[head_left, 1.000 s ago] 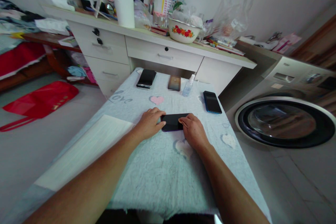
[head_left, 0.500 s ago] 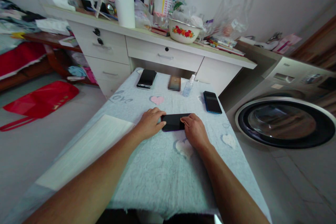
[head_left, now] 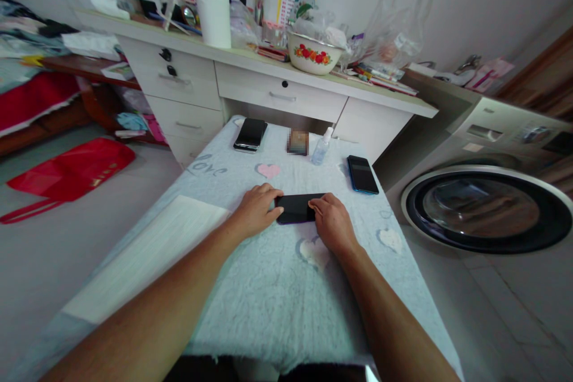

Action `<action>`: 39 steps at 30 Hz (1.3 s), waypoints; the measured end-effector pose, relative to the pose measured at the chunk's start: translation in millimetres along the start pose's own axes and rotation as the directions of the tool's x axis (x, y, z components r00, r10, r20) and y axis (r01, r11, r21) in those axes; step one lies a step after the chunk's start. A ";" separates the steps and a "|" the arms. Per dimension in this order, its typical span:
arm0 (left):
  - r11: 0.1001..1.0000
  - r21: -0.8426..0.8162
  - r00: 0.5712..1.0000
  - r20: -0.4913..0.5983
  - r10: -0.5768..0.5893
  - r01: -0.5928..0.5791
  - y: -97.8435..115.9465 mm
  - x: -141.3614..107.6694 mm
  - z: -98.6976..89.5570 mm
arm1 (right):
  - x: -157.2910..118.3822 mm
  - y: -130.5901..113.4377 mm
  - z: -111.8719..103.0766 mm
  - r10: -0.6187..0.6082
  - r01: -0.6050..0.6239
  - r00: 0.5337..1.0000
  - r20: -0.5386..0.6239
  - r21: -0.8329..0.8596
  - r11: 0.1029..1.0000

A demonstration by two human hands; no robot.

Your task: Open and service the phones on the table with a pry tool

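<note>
Touching the black phone [head_left: 295, 209], the hands [head_left: 256, 210] partly hide its ends

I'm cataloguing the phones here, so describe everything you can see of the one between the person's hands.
The phone is a thin, dark slab with a smooth, glossy black face that looks like glass; nothing is lit on it. It lies flat, face up, on the pale blue cloth, its long sides running roughly left to right. The left hand holds its left end; the right hand is on its right end and hides part of it. The back is out of sight.
</note>
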State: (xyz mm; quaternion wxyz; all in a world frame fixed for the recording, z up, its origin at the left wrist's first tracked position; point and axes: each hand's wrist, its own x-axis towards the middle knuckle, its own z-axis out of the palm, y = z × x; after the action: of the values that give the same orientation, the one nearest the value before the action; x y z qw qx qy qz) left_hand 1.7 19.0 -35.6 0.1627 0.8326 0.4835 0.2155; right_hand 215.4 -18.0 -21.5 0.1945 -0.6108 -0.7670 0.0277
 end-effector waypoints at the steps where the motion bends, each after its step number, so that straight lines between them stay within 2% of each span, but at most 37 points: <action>1: 1.000 0.002 1.000 0.002 0.000 0.000 0.3 0.0 -0.1 | -0.1 -0.2 -0.2 0.001 -0.001 1.000 -0.001 -0.001 1.000; 39: 1.000 0.010 1.000 0.007 0.012 -0.013 -0.5 1.0 1.0 | -0.4 -0.2 0.9 0.015 -0.015 1.000 0.012 0.026 1.000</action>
State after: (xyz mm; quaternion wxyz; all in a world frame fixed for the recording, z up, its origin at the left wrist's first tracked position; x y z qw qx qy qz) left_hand 2.3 20.1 -36.4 0.1590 0.8371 0.4788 0.2114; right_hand 214.9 -18.3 -22.4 0.1976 -0.6137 -0.7632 0.0429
